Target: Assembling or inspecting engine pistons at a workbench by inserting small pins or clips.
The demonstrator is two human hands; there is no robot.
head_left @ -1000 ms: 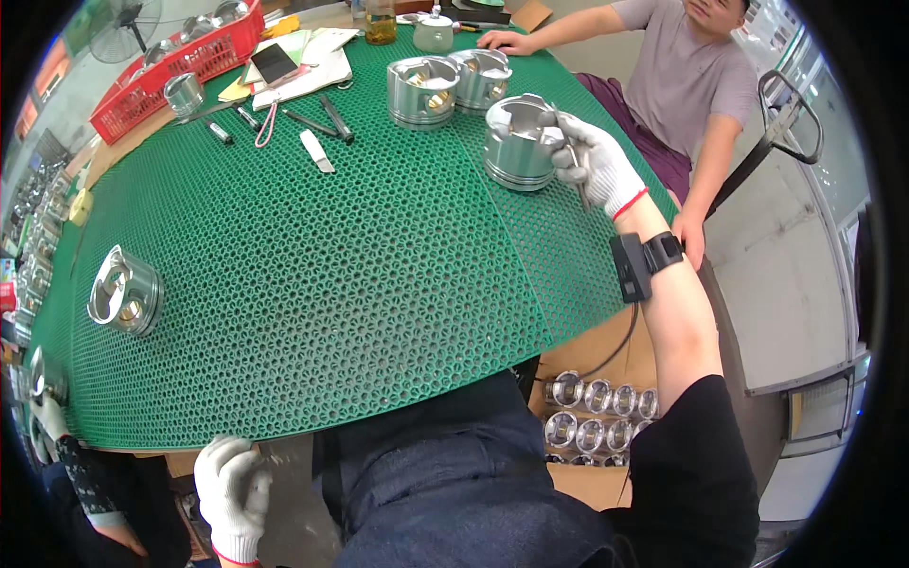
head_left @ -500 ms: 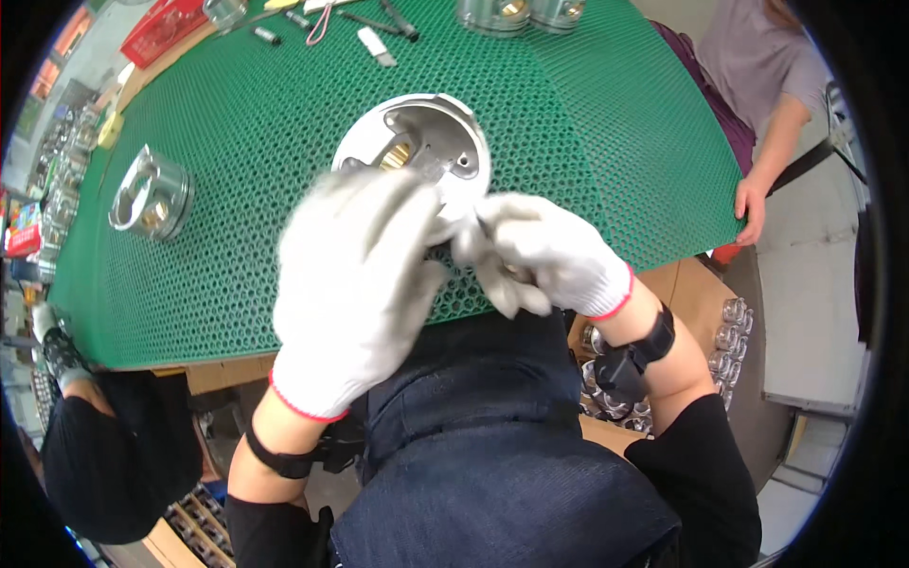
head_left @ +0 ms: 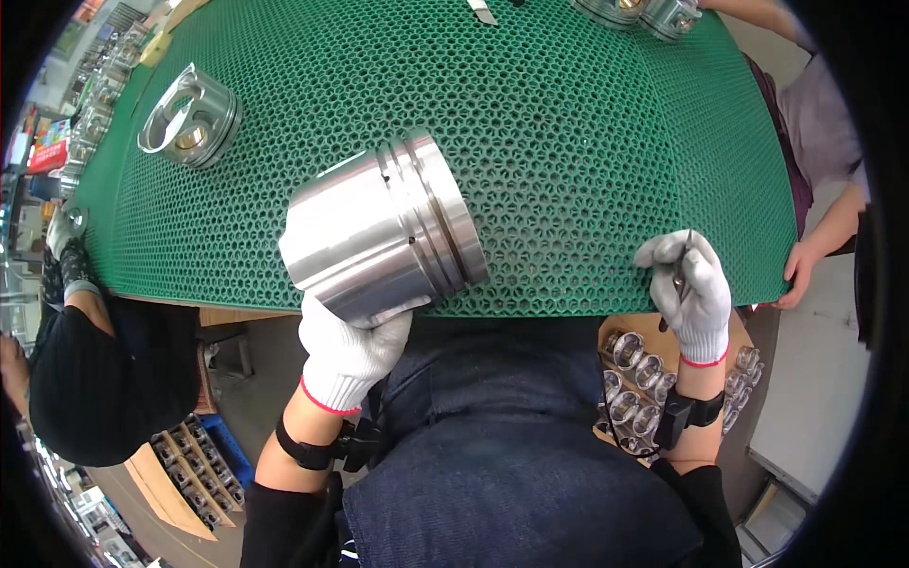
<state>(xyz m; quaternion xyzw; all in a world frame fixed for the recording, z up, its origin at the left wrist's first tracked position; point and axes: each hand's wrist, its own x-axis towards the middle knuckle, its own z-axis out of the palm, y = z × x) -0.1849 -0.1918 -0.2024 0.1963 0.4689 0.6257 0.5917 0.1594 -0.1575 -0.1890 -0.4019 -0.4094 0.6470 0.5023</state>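
Note:
A large silver piston (head_left: 365, 222) is tipped on its side above the green mat, its ring grooves facing right. Under its near side, my left hand (head_left: 348, 352), in a white glove with a red cuff, grips it; most of those fingers are hidden by the metal. Off to the right, near the table's front edge, my gloved right hand (head_left: 689, 289) is curled closed, apart from the piston. A thin dark tool (head_left: 664, 324) shows only in small parts between its fingers, too little to tell its kind.
Another piston (head_left: 192, 118) stands at the left on the green honeycomb mat (head_left: 559, 170). Two more pistons (head_left: 670, 16) are at the far edge, near a white-handled object (head_left: 482, 11). A co-worker's hand (head_left: 800, 275) rests at the right edge. Boxed pistons (head_left: 625, 350) sit below.
The piston has been turned from crown-down onto its side in my left hand. My right hand has moved away from it to the right. The view has shifted too.

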